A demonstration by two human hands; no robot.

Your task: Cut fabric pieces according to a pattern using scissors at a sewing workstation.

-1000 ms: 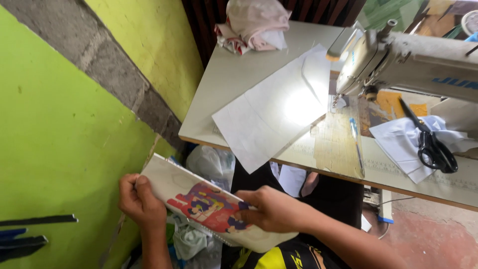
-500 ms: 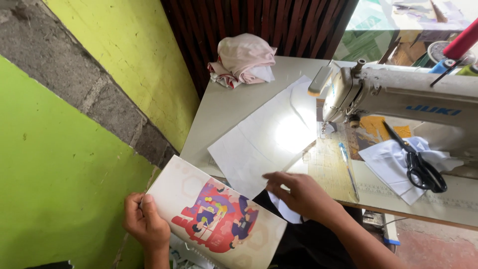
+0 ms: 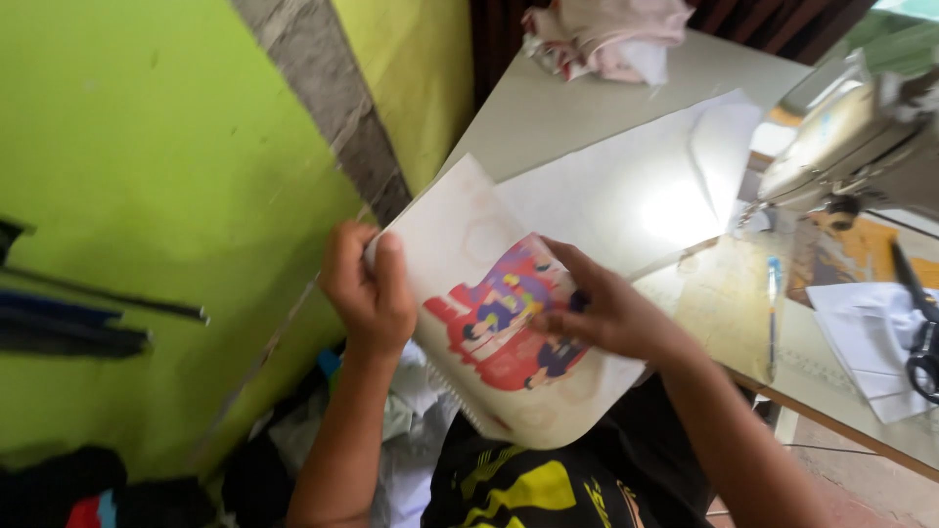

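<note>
Holding a pale sheet [image 3: 489,293] printed with a red, purple and blue picture, a person at a sewing bench keeps it raised in front of the chest, just off the near left corner of the surface [image 3: 548,108]. The left hand [image 3: 370,293] grips the sheet's left edge, fingers [image 3: 386,259] curled shut over it. The right hand [image 3: 602,313] lies on the printed picture, its fingers [image 3: 562,259] spread and pressed flat against the sheet; whether the thumb pinches from behind cannot be told. The sheet's lower edge bows in a curve over a black and yellow shirt [image 3: 528,489].

Behind the sheet, a large white paper [image 3: 636,186] lies flat on the surface with one corner folded, partly hidden by the raised sheet. At the far end sits a heap of pink and white cloth [image 3: 606,34]. To the right stands a white sewing machine [image 3: 861,137], its lamp throwing a bright patch on the paper. Near it lie a slim blue pen [image 3: 773,293], a stack of white cut pieces [image 3: 866,337] and black scissors [image 3: 919,323] resting on them.

A lime-green wall [image 3: 147,196] with a grey strip fills the left, and crumpled cloth [image 3: 411,411] lies below the left arm.
</note>
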